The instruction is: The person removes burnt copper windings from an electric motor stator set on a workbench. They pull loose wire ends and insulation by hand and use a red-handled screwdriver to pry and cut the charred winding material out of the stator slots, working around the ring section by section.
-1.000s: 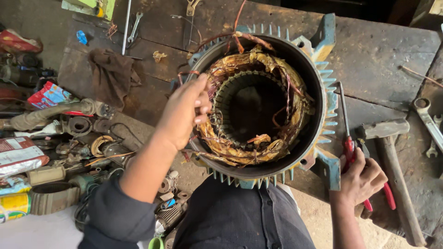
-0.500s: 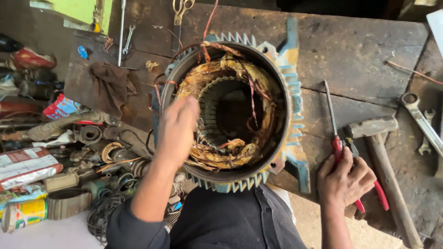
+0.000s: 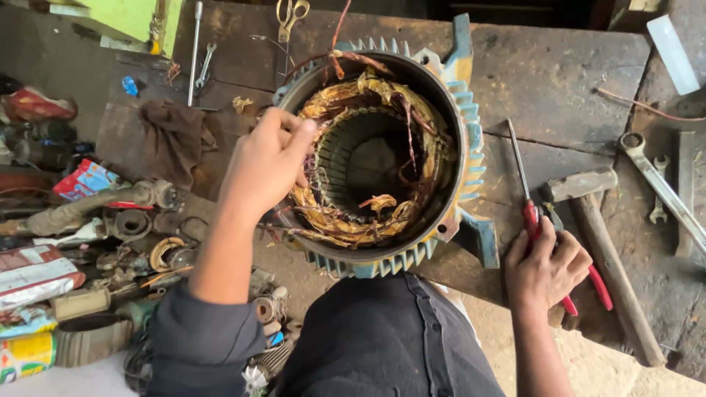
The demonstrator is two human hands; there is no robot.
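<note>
A big round motor stator (image 3: pixel 456 140) with a blue finned housing stands open-end up on a dark wooden bench (image 3: pixel 559 73). Copper windings (image 3: pixel 346 220) ring its inside. My left hand (image 3: pixel 268 162) rests on the stator's left rim, fingers pinched on the copper wire there. My right hand (image 3: pixel 546 268) lies on the bench to the right, closed over red-handled pliers (image 3: pixel 599 283) beside a red-handled screwdriver (image 3: pixel 523 187).
A hammer (image 3: pixel 596 220) lies just right of my right hand, spanners (image 3: pixel 658 187) farther right. A brown rag (image 3: pixel 173 136), scissors (image 3: pixel 292 15) and a wrench (image 3: pixel 204 62) lie at the back left. Motor parts, coils and packets clutter the left floor (image 3: pixel 81 294).
The view has shifted, so the stator sits more to the left and lower. My left hand moved slightly up the stator's left rim. My right hand stays on the tools.
</note>
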